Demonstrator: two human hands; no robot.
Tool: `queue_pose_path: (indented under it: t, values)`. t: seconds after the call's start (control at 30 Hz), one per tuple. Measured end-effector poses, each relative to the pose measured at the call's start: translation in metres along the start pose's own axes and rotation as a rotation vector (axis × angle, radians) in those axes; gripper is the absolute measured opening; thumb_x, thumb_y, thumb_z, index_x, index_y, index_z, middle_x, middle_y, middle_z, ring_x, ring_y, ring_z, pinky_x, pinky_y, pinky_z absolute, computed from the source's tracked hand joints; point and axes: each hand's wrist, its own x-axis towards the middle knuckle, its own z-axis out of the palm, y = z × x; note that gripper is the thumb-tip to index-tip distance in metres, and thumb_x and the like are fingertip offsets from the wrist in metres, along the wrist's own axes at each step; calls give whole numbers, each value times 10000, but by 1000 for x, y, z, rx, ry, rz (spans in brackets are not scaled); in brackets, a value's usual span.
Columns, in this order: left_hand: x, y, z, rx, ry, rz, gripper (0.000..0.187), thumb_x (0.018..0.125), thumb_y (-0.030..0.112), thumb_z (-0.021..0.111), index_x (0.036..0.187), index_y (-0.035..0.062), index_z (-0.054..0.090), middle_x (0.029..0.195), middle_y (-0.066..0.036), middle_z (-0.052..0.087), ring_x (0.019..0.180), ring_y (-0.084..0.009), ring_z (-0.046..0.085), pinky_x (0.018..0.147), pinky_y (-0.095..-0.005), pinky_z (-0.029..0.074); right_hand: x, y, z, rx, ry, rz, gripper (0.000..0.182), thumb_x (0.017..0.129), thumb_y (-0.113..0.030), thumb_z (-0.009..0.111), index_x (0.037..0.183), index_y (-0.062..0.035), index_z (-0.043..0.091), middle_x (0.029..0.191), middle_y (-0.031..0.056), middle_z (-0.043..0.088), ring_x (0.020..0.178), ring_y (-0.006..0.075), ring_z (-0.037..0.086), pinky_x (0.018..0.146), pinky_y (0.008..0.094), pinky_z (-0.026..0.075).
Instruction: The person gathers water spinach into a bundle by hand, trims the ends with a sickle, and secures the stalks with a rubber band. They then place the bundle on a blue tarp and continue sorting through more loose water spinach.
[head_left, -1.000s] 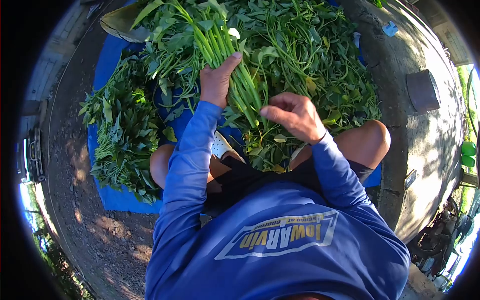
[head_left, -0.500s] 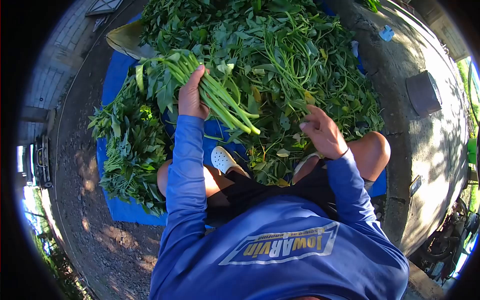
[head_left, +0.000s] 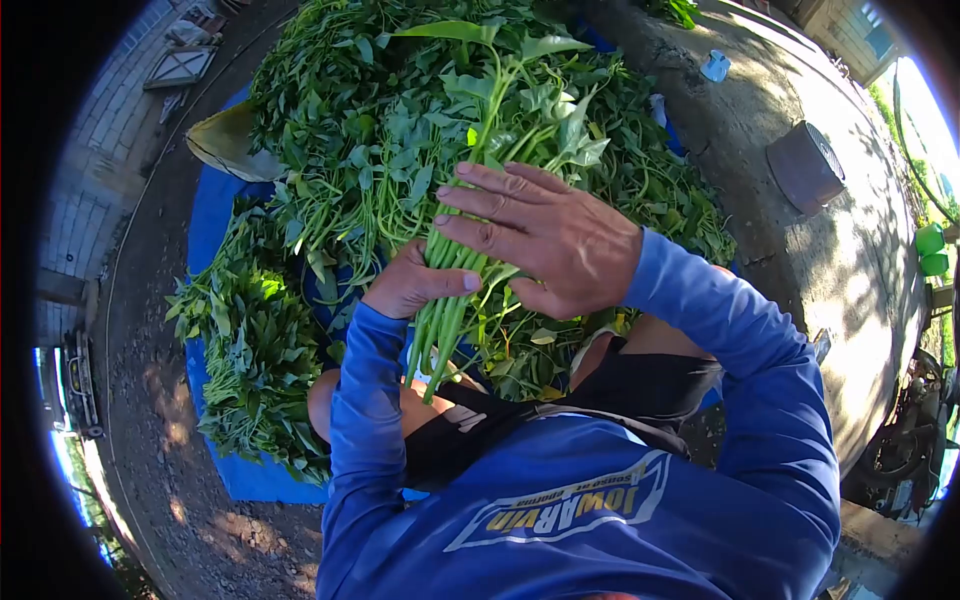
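Note:
A bunch of water spinach is in front of my chest, its leafy ends pointing away and its cut stems toward my lap. Near the lower stems, my left hand is closed around it with the thumb across the top. My right hand lies over the upper part of the stems, fingers stretched out and nearly flat, palm down; its palm side is hidden. Beyond both hands spreads a large heap of loose greens. To the left, a pile of bunched greens has its stems and leaves laid together.
A blue tarp lies under the greens, with a pale curved sheath on its far left corner. On the concrete ledge at right sit a brown bucket-like container and a small light-blue item.
The bunch has swung from slanting to nearly upright and come nearer to me. My right hand has moved left from above my knee onto the stems.

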Motion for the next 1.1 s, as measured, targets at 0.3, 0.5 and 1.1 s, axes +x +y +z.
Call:
queue_pose_path:
  t: [0.3,0.5,1.1]
  values:
    - [-11,16,7,521,-281,-217,409,853,336,886,1094,39,740,850,-2,734,784,-111,649,770,-289,525,7,28,57,-113,-320,-79,357,859,-160,667,1204,-102,597,1032,90,691,1069,310,682,963,494,496]
    - [-21,32,-22,407,19,90,683,824,454,890,1312,26,675,1315,-164,659,1133,-225,652,946,-379,527,19,45,51,-133,-340,18,236,845,-130,674,1038,-69,551,875,141,685,850,377,705,755,500,549]
    - [42,-20,-1,700,489,200,569,842,424,843,1106,-55,686,843,-194,741,753,-296,725,703,-422,558,107,94,74,-488,-558,-84,147,800,-143,734,943,-163,708,796,18,713,938,275,725,997,541,483]
